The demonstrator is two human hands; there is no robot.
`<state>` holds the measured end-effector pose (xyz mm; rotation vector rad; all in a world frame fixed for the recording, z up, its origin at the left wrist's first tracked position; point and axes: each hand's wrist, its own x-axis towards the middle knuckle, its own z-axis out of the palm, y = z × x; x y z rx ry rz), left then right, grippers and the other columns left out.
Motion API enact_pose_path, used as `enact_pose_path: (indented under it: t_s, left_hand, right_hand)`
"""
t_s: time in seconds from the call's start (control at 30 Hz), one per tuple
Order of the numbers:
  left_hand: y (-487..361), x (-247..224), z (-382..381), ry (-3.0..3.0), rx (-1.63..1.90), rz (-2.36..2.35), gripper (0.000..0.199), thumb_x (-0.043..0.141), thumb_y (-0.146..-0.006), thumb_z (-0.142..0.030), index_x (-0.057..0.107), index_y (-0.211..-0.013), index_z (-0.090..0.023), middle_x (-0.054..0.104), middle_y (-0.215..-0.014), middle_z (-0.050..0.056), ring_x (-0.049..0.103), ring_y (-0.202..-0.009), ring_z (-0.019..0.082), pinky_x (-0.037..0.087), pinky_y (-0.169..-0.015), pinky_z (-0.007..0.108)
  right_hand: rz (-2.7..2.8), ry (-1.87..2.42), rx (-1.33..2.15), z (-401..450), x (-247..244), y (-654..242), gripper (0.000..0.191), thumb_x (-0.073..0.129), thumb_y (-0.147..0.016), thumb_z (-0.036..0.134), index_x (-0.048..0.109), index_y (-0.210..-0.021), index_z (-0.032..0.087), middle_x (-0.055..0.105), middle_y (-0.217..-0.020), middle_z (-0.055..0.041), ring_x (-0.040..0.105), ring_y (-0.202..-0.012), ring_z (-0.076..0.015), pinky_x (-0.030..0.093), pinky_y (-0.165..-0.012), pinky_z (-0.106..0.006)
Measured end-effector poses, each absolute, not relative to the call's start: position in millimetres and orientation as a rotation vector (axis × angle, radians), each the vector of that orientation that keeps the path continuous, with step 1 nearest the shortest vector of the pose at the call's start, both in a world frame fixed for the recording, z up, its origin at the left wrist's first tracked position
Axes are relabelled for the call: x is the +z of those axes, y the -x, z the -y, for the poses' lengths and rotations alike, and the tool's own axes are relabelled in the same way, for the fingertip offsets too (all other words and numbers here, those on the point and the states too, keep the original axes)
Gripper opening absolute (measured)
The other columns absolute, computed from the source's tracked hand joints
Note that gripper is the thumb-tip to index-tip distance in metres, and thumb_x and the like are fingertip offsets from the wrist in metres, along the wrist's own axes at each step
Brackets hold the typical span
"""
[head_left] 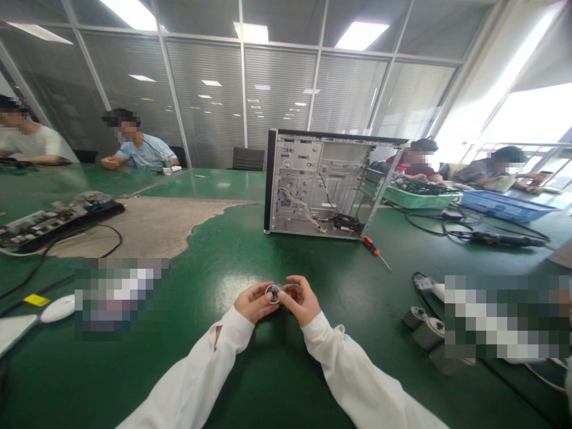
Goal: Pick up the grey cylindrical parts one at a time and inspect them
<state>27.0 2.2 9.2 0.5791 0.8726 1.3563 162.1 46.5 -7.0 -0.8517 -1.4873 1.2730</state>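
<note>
A small round part with a silvery rim and a dark centre (273,292) is held upright between my two hands, just above the green table. My left hand (254,302) grips its left side, thumb and fingers closed around it. From the other side my right hand (302,302) pinches it, with the thumb on its edge and the index finger curved above. My fingers cover much of the part, so its exact kind cannot be made out. Beyond my hands stands an open computer case (308,167), and an orange-and-black screwdriver (372,246) lies at its lower right corner.
Left are a circuit-board assembly (58,223), cables, a worn brown patch (154,223) and a white mouse (58,309). Right are metal cylinders (429,332), a corded tool (504,239), a green basket (422,198) and a blue basket (504,206). Several people sit around the table.
</note>
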Motion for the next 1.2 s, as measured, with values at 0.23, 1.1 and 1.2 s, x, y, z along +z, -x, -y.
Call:
enact_pose_path:
  t_s: [0.23, 1.1, 1.2]
  left_hand:
    - [-24, 9, -4, -0.605, 1.409, -0.912, 0.046, 0.074, -0.048, -0.017, 0.055, -0.089, -0.009, 0.063, -0.083, 0.010, 0.060, -0.076, 0.021, 0.045, -0.074, 0.035]
    - [-7, 25, -6, -0.613, 1.541, -1.051, 0.053, 0.067, -0.057, -0.032, 0.042, -0.100, -0.014, 0.061, -0.078, 0.008, 0.061, -0.070, 0.020, 0.046, -0.064, 0.030]
    - [-14, 21, -5, -0.872, 1.668, -1.320, 0.057, 0.073, -0.046, -0.024, 0.047, -0.095, -0.016, 0.056, -0.080, 0.005, 0.058, -0.062, 0.016, 0.045, -0.060, 0.028]
  right_hand:
    - [1.537, 0.788, 1.239, -38, 9, -167, 0.032, 0.045, -0.072, 0.045, 0.044, -0.092, 0.020, 0.061, -0.073, -0.0026, 0.057, -0.061, -0.0132, 0.043, -0.052, -0.025]
    - [1.482, 0.850, 1.238, -47, -3, -164, 0.032, 0.046, -0.071, 0.042, 0.047, -0.091, 0.018, 0.057, -0.089, -0.0067, 0.055, -0.065, -0.0121, 0.041, -0.047, -0.022]
    - [1.501, 0.835, 1.249, -46, -2, -164, 0.031, 0.047, -0.071, 0.041, 0.047, -0.091, 0.018, 0.057, -0.089, -0.0065, 0.055, -0.064, -0.0117, 0.041, -0.047, -0.022]
